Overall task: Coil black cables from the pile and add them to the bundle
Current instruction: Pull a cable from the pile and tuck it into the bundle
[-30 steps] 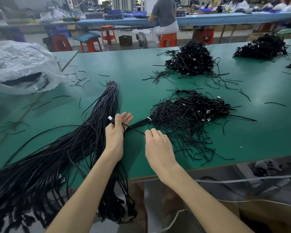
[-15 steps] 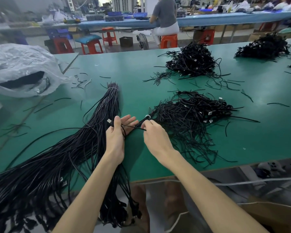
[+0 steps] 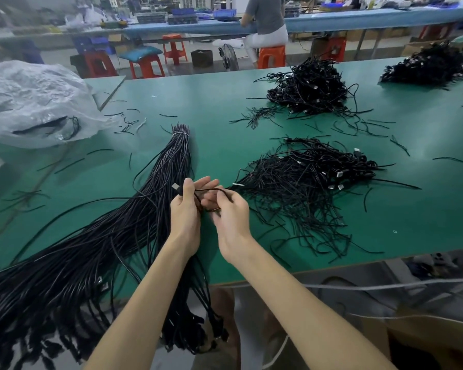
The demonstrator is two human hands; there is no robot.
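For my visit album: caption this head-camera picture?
Left hand and right hand loop a black cable beside the tied bundle on a green table.

No word, number or brand is showing clearly enough to be read. The pile of cables (image 3: 305, 177) is carrying only small pale bits (image 3: 340, 174), and these are coming out too small for any letters to be made out. The blue crates (image 3: 225, 13) on the far bench (image 3: 358, 21) are looking blurred, so any marks on them are not readable.
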